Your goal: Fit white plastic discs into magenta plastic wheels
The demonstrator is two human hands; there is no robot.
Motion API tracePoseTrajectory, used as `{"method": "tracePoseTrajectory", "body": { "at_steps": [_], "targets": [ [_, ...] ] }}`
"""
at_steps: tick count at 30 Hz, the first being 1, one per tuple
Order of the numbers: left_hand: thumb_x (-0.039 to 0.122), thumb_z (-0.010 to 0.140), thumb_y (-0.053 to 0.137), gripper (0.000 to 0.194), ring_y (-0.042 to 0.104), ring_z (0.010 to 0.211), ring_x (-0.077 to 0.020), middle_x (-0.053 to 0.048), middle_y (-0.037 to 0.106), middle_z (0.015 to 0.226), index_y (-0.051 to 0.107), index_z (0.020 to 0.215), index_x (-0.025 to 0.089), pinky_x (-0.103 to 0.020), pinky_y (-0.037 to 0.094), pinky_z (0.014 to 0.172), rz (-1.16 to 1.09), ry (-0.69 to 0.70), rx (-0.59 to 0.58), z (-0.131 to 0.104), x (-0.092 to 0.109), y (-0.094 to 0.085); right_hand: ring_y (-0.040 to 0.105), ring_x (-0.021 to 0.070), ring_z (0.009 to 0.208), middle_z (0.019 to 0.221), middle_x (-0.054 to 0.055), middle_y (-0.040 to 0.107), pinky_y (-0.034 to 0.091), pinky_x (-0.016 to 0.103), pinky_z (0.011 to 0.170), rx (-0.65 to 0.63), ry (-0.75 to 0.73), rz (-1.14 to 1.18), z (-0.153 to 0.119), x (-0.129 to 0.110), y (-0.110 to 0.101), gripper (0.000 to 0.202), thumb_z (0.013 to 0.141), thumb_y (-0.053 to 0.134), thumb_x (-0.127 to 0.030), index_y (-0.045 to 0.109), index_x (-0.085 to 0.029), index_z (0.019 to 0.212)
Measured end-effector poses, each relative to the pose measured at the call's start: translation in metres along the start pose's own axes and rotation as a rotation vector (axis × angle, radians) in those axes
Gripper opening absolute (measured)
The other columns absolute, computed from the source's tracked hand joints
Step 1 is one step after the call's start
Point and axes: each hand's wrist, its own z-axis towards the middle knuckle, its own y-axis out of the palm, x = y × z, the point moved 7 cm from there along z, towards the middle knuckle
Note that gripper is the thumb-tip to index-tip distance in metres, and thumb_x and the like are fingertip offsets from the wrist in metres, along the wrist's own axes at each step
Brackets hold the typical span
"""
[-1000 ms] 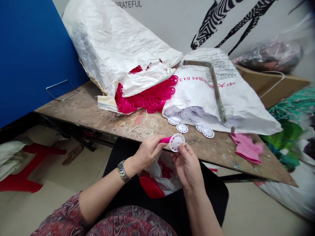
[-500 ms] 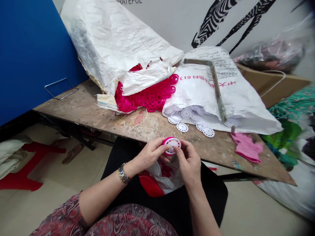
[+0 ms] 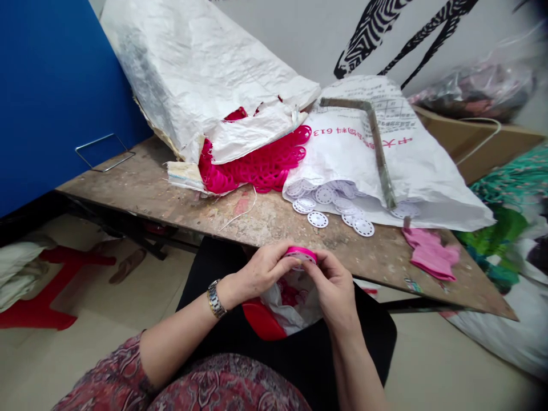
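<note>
Between them, my left hand (image 3: 266, 268) and my right hand (image 3: 331, 281) grip a round plastic piece, a pink ring with a white slotted disc (image 3: 302, 251), just in front of the table edge. Both thumbs press on the near side of it, and the fingers curl round its rim. The piece is tilted, so its pink edge faces up. Below the hands, an open white bag (image 3: 295, 321) over my lap holds pink and white pieces, partly hidden by my right hand. Loose white slotted discs (image 3: 317, 219) lie on the table beyond.
A white sack (image 3: 205, 74) spills pink rings (image 3: 257, 165) onto the worn table (image 3: 171, 200). Another printed sack (image 3: 355, 137) holds white discs, with a bent metal bar (image 3: 379, 148) on top. A pink glove-like cloth (image 3: 432, 254) lies at right. A red stool (image 3: 55, 291) stands at left.
The round piece has tipped in my hands: its white face showed toward me before, and now its pink edge shows more. Both hands keep hold of it.
</note>
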Motion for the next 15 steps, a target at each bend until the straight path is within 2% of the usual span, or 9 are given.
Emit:
{"method": "tracePoseTrajectory", "body": {
  "at_steps": [3,7,9,12,15],
  "targets": [
    [0.035,0.098,0.044,0.028,0.053,0.073,-0.0128,-0.001,0.056,0.077,0.059,0.087,0.014,-0.025,0.044,0.068,0.079,0.014,0.093,0.000,-0.002,0.000,0.058,0.0148,0.066,0.072,-0.002,0.066,0.047,0.025,0.064,0.051,-0.044,-0.109,-0.001,-0.002,-0.003,0.017,0.077,0.072,-0.037,0.070,-0.020,0.080],
    [0.035,0.097,0.045,0.028,0.052,0.072,-0.0119,0.000,0.056,0.075,0.059,0.083,0.015,-0.024,0.042,0.068,0.050,-0.012,0.148,0.002,-0.006,0.001,0.060,0.0164,0.067,0.072,0.000,0.068,0.049,0.027,0.064,0.023,-0.005,-0.035,0.003,0.006,-0.001,0.020,0.075,0.073,-0.038,0.069,-0.019,0.081],
    [0.037,0.098,0.045,0.029,0.054,0.073,-0.0118,-0.001,0.058,0.080,0.060,0.087,0.015,-0.023,0.045,0.066,-0.011,-0.053,0.108,0.003,-0.009,0.003,0.061,0.0167,0.068,0.073,0.000,0.069,0.049,0.027,0.065,0.016,0.042,0.025,0.005,0.012,-0.001,0.022,0.074,0.075,-0.039,0.070,-0.019,0.083],
    [0.040,0.095,0.050,0.027,0.058,0.065,-0.0109,-0.001,0.059,0.087,0.059,0.106,0.017,-0.023,0.050,0.057,-0.137,-0.154,0.001,0.002,-0.016,0.010,0.060,0.0162,0.067,0.074,0.001,0.070,0.049,0.027,0.064,0.035,0.086,0.078,0.007,0.017,-0.002,0.025,0.072,0.077,-0.040,0.070,-0.019,0.084],
    [0.037,0.092,0.054,0.034,0.060,0.056,-0.0112,0.001,0.060,0.080,0.052,0.121,0.020,-0.024,0.053,0.052,-0.208,-0.219,-0.020,-0.001,-0.022,0.013,0.059,0.0157,0.066,0.073,0.000,0.069,0.048,0.026,0.062,0.035,0.099,0.092,0.007,0.017,-0.002,0.026,0.073,0.076,-0.042,0.069,-0.019,0.084]
  ]
}}
